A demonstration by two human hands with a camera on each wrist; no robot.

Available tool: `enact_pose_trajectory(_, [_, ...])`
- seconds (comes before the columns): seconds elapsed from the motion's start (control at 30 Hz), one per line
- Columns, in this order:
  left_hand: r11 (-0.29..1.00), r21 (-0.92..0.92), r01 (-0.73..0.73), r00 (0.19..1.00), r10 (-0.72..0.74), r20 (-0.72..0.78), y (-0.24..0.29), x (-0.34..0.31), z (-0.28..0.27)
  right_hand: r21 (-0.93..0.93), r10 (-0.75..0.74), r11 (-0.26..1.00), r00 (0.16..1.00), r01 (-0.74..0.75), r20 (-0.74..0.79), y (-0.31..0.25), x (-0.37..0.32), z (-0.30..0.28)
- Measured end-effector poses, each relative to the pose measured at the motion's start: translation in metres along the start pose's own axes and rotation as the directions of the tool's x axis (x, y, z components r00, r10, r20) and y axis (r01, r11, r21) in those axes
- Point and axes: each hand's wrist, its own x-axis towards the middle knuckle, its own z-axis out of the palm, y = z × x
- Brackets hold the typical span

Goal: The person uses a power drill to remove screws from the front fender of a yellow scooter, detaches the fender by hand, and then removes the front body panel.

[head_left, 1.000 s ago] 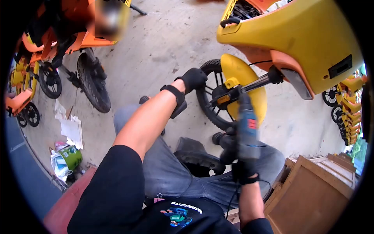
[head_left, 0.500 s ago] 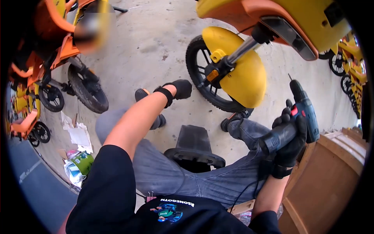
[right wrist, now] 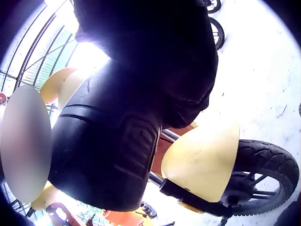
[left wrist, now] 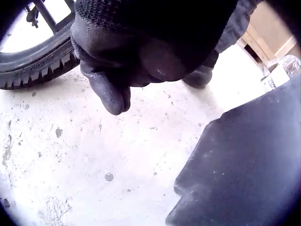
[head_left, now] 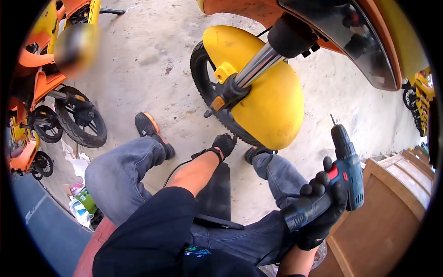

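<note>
My black-gloved right hand [head_left: 318, 198] grips a blue and black cordless drill [head_left: 349, 177] by its handle, the bit pointing upward. The drill's battery base [right wrist: 103, 150] fills the middle of the right wrist view. My gloved left hand [head_left: 224, 144] is low over the floor near the front tyre [left wrist: 42, 68] of a yellow motorbike; its fingers are curled, with nothing showing in them. A black plastic part [head_left: 214, 191] stands between my legs, partly hidden by the left arm. The yellow front mudguard [head_left: 270, 101] covers the wheel ahead.
Wooden crates [head_left: 392, 203] stand close at the right. More orange and yellow bikes [head_left: 50, 92] are parked at the left. Near my left leg are a green container [head_left: 85, 201] and scraps of paper. A headlight panel [head_left: 350, 41] overhangs the front wheel.
The drill has moved from the wheel axle out to my right. My left hand has left the tyre's side and come down and right, toward the black part. The view has shifted closer to the wheel.
</note>
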Motion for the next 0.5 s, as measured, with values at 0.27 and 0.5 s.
enact_pose_trajectory(0.27, [0.978, -0.203, -0.046, 0.979, 0.003, -0.205, -0.036, 0.015, 0.028, 0.038, 0.001, 0.999, 0.995, 0.002, -0.099, 0.004, -0.007, 0.005])
enact_pose_trajectory(0.5, [0.989, -0.142, -0.043, 0.989, 0.021, -0.149, -0.040, 0.017, 0.022, 0.004, -0.010, 1.000, 0.991, 0.011, -0.137, 0.011, -0.006, 0.012])
